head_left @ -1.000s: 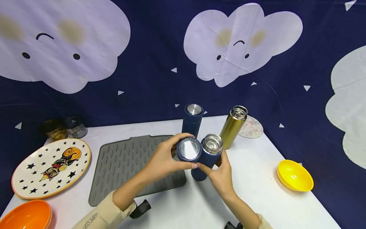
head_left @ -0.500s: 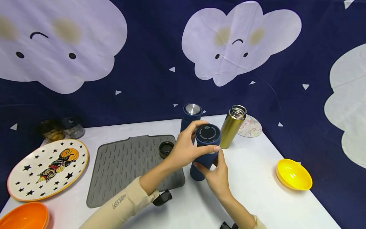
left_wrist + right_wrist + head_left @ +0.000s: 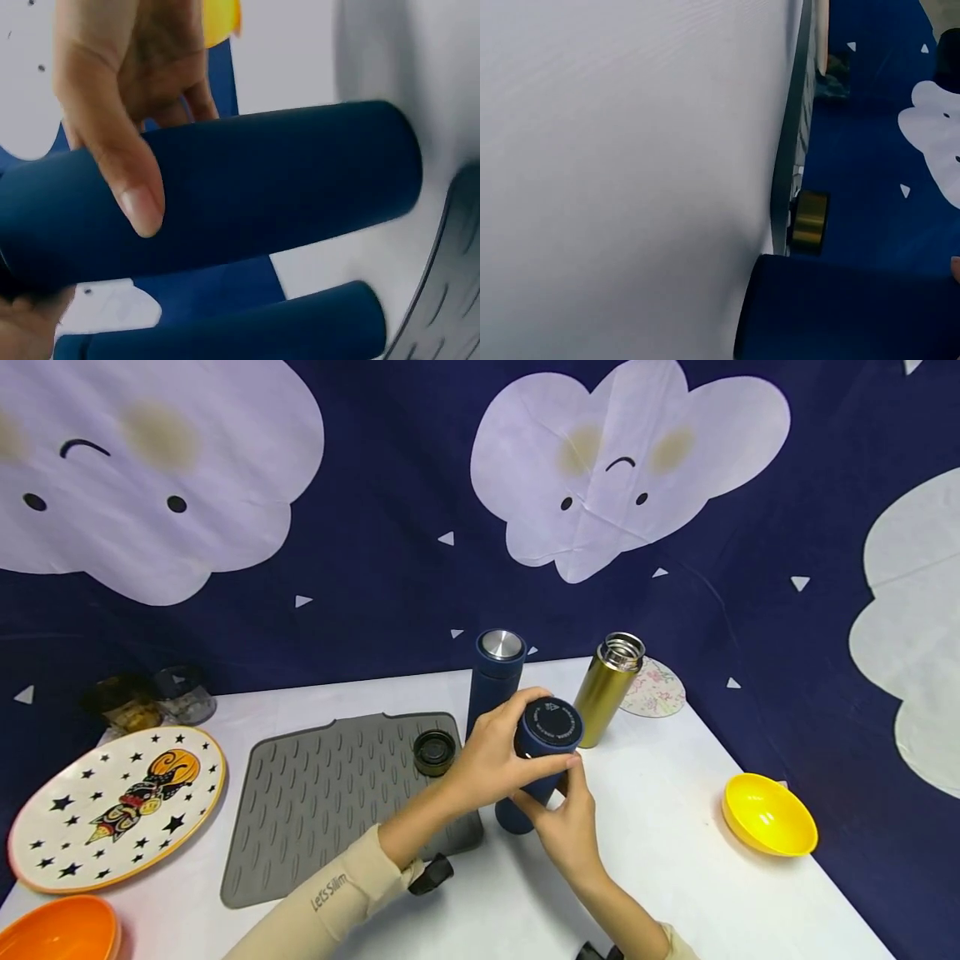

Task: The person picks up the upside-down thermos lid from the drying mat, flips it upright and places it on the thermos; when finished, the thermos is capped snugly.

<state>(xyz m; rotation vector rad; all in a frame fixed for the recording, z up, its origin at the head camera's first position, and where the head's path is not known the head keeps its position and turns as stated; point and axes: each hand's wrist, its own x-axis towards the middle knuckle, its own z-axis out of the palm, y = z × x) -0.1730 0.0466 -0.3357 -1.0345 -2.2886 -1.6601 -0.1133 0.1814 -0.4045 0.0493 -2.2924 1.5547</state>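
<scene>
A dark blue thermos [image 3: 516, 814] stands upright at the mat's right edge, its lid on top with a black printed disc [image 3: 553, 720] facing up. My left hand [image 3: 495, 752] grips the lid, fingers behind and thumb in front. Lower down, my right hand [image 3: 572, 835] holds the body; in the left wrist view its thumb lies across the blue wall [image 3: 285, 180]. A second blue thermos [image 3: 491, 693] with a silver-topped lid is just behind. An uncapped gold thermos [image 3: 600, 697] stands to the right. The right wrist view catches only the thermos base [image 3: 847, 315].
A grey ridged mat [image 3: 322, 810] bears a black-and-gold lid [image 3: 434, 753]. At left are an oval star-patterned plate [image 3: 60, 827], an orange bowl [image 3: 60, 931] and two dark glass containers [image 3: 131, 714]. A yellow bowl [image 3: 769, 814] sits at right, a round floral mat [image 3: 656, 689] behind.
The left hand has carried the lid rightward onto the open blue thermos, and its grip has shifted slightly since. The right hand keeps holding the body. The gold lid on the mat came into view.
</scene>
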